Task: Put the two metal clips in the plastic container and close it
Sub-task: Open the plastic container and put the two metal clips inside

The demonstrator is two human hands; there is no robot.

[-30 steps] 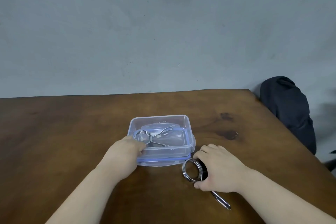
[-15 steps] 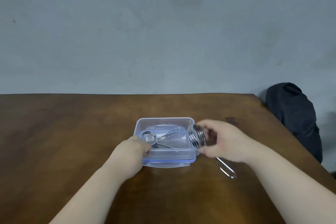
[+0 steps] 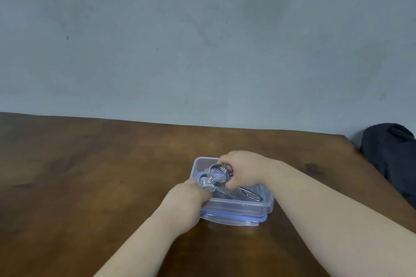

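Observation:
A clear plastic container with a blue-rimmed lid under it sits on the brown wooden table. My right hand grips a coiled metal clip just above the container's open top, its wire handles trailing to the right over the inside. A second metal clip lies inside at the left end. My left hand rests against the container's left wall, fingers curled on its rim near that clip.
A dark bag sits past the table's right edge. A grey wall rises behind the table's far edge. Bare wood stretches to the left of the container.
My right hand lifted the second clip off the table beside the container and carried it left, over the open container. My left hand stayed on the container's left side.

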